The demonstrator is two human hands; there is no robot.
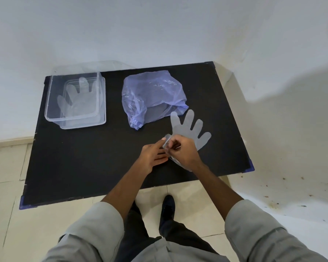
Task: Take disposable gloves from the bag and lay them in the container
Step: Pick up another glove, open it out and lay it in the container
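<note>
The clear glove point(187, 129) lies flat, fingers spread; both the left hand point(152, 157) and right hand point(184, 150) pinch its thumb edge. The container point(51, 103) holds one glove point(80, 99); the bag point(150, 97) is beside it.

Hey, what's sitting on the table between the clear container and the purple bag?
Nothing: in the head view, only bare black table shows between the container and the bag.

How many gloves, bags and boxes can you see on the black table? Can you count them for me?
Gloves: 2, one lying in the clear container and one on the table, pinched at its thumb by the right hand with the left hand touching it
Blue bag: 1
Clear container: 1
Total: 4
</note>
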